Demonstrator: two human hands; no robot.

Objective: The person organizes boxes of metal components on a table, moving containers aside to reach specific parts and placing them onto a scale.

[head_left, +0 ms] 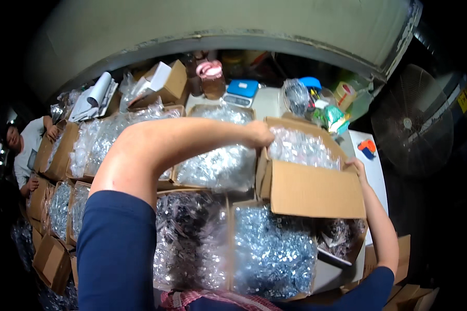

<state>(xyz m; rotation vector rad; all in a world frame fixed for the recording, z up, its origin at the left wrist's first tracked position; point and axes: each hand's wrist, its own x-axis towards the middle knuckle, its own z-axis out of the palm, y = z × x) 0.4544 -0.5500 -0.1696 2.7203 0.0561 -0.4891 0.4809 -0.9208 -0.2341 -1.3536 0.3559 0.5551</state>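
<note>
Between my two hands is an open cardboard box (pixel 316 189), its front flap folded outward and hanging toward me. Small clear plastic packets (pixel 303 147) fill it. My left hand (pixel 260 133) is closed on the box's far left corner, with the left arm stretched across the other boxes. On the right side, my right hand (pixel 356 168) is closed over the box's edge. In front of this box lies a box of bluish shiny packets (pixel 275 249). Dark packets (pixel 342 236) show partly under the flap.
More open boxes hold dark packets (pixel 192 233) and silvery packets (pixel 218 160). Behind them stand a blue scale (pixel 241 92), a jar with a pink lid (pixel 211 80) and a tape roll (pixel 345 93). A fan (pixel 412 122) is at right; another person (pixel 31 150) works at far left.
</note>
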